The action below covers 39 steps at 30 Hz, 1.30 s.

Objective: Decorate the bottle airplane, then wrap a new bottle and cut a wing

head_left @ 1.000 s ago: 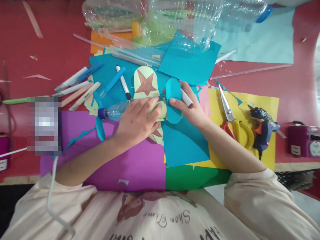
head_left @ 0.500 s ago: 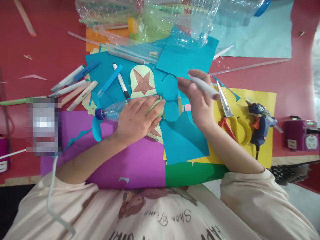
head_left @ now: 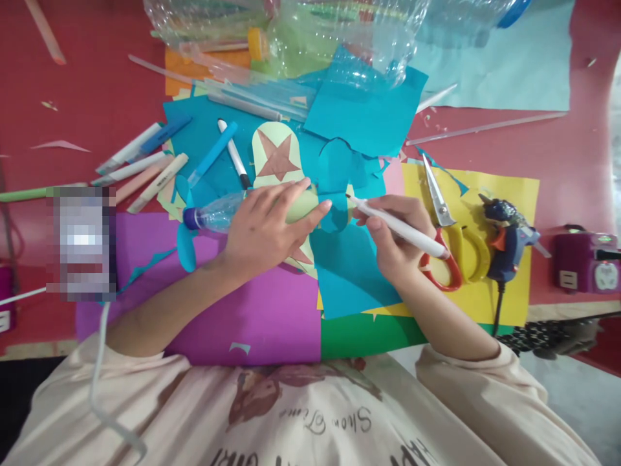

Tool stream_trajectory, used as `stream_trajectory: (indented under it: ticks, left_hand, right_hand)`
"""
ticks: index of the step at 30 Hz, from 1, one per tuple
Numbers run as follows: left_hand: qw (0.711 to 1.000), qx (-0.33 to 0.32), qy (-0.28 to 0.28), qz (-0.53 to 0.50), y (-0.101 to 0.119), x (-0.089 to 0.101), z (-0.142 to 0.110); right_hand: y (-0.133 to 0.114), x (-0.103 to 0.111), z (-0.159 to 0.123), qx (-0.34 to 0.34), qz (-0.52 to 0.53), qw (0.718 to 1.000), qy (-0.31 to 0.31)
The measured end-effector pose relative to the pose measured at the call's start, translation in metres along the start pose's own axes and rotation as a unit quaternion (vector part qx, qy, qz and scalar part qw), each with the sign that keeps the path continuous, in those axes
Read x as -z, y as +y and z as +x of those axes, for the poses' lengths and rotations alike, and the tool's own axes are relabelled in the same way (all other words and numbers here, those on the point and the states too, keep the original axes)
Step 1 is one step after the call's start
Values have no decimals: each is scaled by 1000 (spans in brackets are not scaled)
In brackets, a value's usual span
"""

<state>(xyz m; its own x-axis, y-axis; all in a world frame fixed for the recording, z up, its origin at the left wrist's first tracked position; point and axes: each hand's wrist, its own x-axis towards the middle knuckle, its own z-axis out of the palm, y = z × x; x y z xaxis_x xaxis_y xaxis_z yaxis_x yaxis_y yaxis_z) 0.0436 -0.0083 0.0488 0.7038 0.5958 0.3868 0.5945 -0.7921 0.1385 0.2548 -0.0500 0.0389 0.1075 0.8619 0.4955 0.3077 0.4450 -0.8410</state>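
Observation:
My left hand (head_left: 272,226) grips a small plastic bottle (head_left: 220,215) lying on its side, its blue cap pointing left. Pale green paper wraps the bottle's body, and a pale green flap with a brown star (head_left: 277,155) sticks out above it. Part of another star shows below my palm. My right hand (head_left: 400,236) holds a white marker (head_left: 405,226), tip pointing left at the bottle's base end. Beside that tip sits a rounded blue paper piece (head_left: 334,217) at the base; how it is attached I cannot tell.
Red-and-yellow scissors (head_left: 441,213) and a glue gun (head_left: 507,236) lie on yellow paper at right. Several markers (head_left: 145,165) are at left, above a phone (head_left: 82,243) with a cable. Large clear bottles (head_left: 334,39) and blue sheets (head_left: 366,103) are at the back.
My right hand has let go of the rounded blue piece, lifted away, turned the marker round and brought its tip to the bottle's base. The left hand stays on the bottle, its index finger stretched further right.

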Motion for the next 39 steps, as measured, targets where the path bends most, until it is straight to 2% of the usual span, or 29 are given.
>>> stream_trajectory:
  ticks: [4,9,12,18,28,32,39]
  left_hand:
    - [999,-6,-49,-22,-2,6,2]
    - [996,-39,-79,-21,-8,8,2]
    - [996,-51,-72,-2,-10,5,-1]
    - [995,-68,-49,56,-7,1,-3]
    - [998,-36,-53,-20,-2,5,-1]
    - [996,-43,-77,3,-1,8,0]
    - [996,-51,-69,18,0,10,2]
  right_hand:
    - [-1,3,2,53,-63,996,-36]
    - [-2,0,4,82,-66,994,-35]
    - [-4,-2,4,96,-59,993,-26]
    - [-6,-2,3,76,-107,991,-22]
    - [-7,-2,5,105,-115,986,-52]
    - [-7,-3,6,118,-126,984,-50]
    - [-10,-3,7,122,-118,982,-80]
